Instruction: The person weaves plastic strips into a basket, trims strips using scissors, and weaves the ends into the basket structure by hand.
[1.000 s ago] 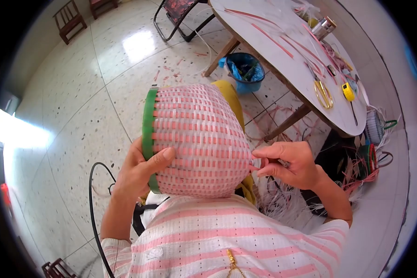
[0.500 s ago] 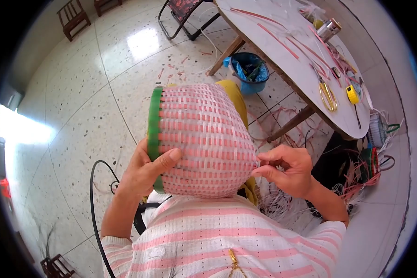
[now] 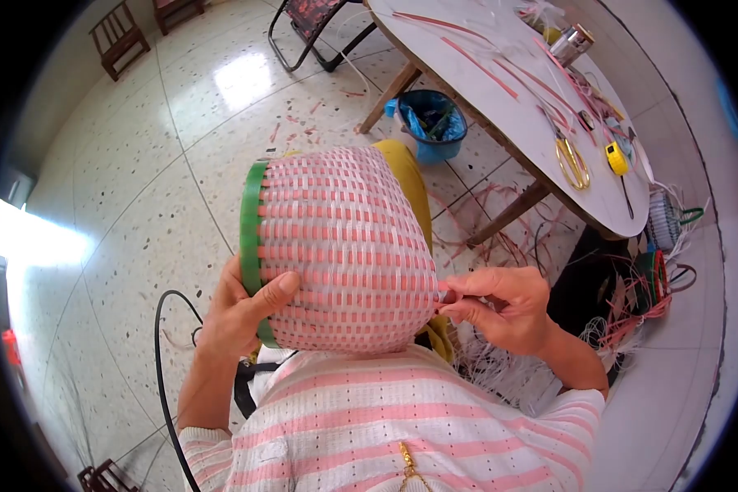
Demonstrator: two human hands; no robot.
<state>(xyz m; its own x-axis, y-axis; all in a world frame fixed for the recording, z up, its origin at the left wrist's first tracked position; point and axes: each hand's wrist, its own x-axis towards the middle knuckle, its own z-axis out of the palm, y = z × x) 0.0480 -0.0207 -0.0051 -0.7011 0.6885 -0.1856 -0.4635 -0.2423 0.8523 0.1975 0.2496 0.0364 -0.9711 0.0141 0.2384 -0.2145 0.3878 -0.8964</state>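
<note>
A pink and white woven basket (image 3: 344, 238) lies on its side over my lap, with its green rim (image 3: 252, 217) facing left. My left hand (image 3: 250, 307) grips that rim, thumb flat on the outer weave and fingers hidden inside. At the basket's lower right corner, my right hand (image 3: 500, 303) pinches a small end between thumb and forefinger. It looks like a plastic strip, though the fingers cover most of it.
To the right stands a white table (image 3: 484, 98) bearing pink strips, gold-handled scissors (image 3: 572, 164), a yellow tape measure (image 3: 616, 158) and a metal can (image 3: 571, 45). A lined bin (image 3: 439, 123) is beside its leg. Strip scraps (image 3: 500, 361) litter the floor.
The basket and my left hand have shifted a little to the left. My right hand stays pinched at the basket's corner, and the whole view has moved slightly.
</note>
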